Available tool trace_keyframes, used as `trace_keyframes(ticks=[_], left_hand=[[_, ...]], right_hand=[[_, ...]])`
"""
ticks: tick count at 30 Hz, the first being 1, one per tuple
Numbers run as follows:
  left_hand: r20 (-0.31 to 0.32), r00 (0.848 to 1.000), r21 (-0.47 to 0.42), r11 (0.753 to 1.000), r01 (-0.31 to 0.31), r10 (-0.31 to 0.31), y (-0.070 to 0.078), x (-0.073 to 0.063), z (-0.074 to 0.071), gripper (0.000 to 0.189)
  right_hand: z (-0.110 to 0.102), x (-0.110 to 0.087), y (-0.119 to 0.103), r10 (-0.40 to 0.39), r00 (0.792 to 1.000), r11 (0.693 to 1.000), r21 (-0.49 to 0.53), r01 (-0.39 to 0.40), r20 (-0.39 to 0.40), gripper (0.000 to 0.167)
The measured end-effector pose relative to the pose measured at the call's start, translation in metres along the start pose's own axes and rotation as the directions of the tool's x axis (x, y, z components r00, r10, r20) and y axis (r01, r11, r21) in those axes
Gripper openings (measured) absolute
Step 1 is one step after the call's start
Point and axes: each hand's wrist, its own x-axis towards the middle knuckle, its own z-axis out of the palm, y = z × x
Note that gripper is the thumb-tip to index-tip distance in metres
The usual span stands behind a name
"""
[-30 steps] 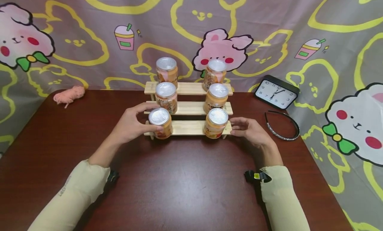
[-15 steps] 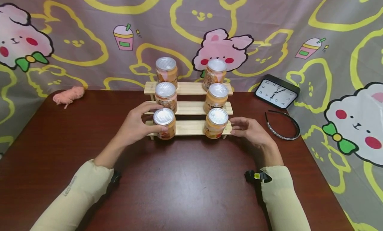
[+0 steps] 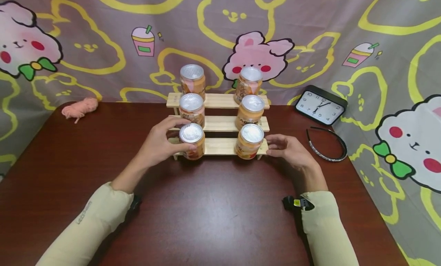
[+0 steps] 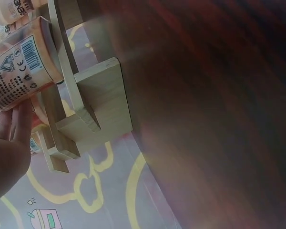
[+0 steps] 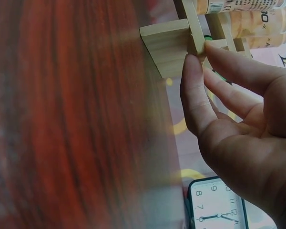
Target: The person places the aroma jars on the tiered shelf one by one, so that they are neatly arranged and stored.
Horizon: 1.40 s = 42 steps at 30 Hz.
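A three-tier wooden rack bears several orange jars with silver lids, in a left and a right column. My left hand holds the front left jar between thumb and fingers; the jar stands on the lowest tier. In the left wrist view, the fingers lie against the printed side of that jar. My right hand pinches the right end of the lowest board, close to the front right jar. The wrist view on that side shows the fingertips at the board's end.
On the right stand a black-framed clock and, nearer, a headband lying on the dark red table. A pink yarn bundle lies at the far left. A patterned cloth hangs behind the table.
The front left jar has shifted a little to the right along the lowest board, with my left hand holding it. My right hand has stayed at the board's end.
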Motion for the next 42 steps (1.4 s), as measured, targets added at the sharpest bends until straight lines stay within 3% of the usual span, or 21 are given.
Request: trace_keyframes(ticks=[8,14,20,25,28,32,37,42], left_hand=[[-0.003,1.0,0.019,0.999,-0.027,0.027,0.002,0.001,-0.002,0.065],[0.003,0.998,0.014,0.998,-0.059,0.059,0.001,0.001,-0.004,0.066],[-0.041,0.993,0.045,0.993,-0.112,0.114,-0.001,-0.002,-0.015,0.047],[-0.106,0.985,0.18,0.977,-0.112,0.133,-0.005,-0.005,-0.029,0.039],[-0.132,0.983,0.281,0.956,-0.089,0.13,-0.007,-0.005,-0.037,0.04],[-0.139,0.986,0.374,0.927,-0.037,0.095,-0.006,-0.003,-0.044,0.043],[-0.116,0.993,0.502,0.864,0.035,0.027,0.0,0.0,-0.049,0.051],[-0.081,0.997,0.66,0.749,0.055,-0.001,0.008,0.002,-0.052,0.063]], right_hand=[[0.002,-0.001,-0.009,-0.006,1.0,0.998,-0.067,0.005,-0.02,0.053],[0.0,-0.008,-0.017,-0.016,0.995,0.992,-0.122,0.004,-0.097,0.051],[-0.001,-0.01,-0.025,-0.16,0.97,0.952,-0.287,0.102,-0.185,0.043],[0.004,-0.011,-0.036,-0.288,0.931,0.913,-0.356,0.198,-0.223,0.041],[0.006,-0.01,-0.043,-0.382,0.897,0.865,-0.429,0.261,-0.223,0.041],[0.003,-0.011,-0.054,-0.47,0.862,0.767,-0.57,0.294,-0.188,0.043],[-0.002,-0.012,-0.065,-0.481,0.867,0.681,-0.678,0.277,-0.129,0.052],[-0.008,-0.013,-0.073,-0.442,0.891,0.622,-0.75,0.224,-0.101,0.061]])
